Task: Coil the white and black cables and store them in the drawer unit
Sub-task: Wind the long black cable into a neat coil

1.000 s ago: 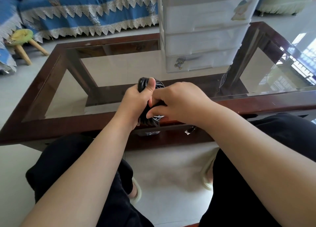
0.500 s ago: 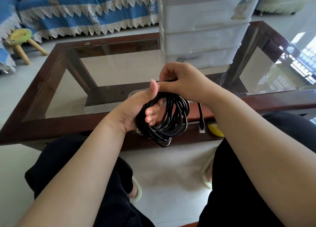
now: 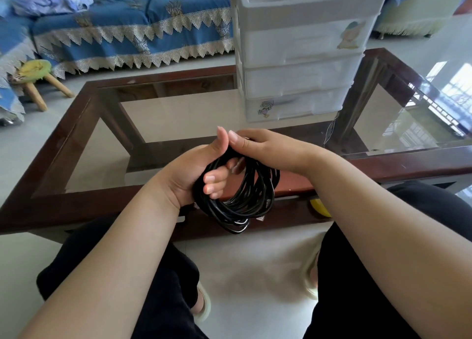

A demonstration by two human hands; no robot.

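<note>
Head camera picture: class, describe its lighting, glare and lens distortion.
Head view: even daylight, soft shadows on the floor; the glass-topped wooden table mirrors bright windows at right; wide-angle bending bows the table's edges and tilts the white plastic drawer unit; the coiled black cable, gripped by the left hand and right hand, looks sharp.

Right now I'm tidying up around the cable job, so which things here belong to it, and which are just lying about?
Part of the job:
black cable, coiled, gripped by the left hand and right hand
white drawer unit on the glass table

Just lying about:
small stool
blue sofa cover
yellow object under the table edge
</note>
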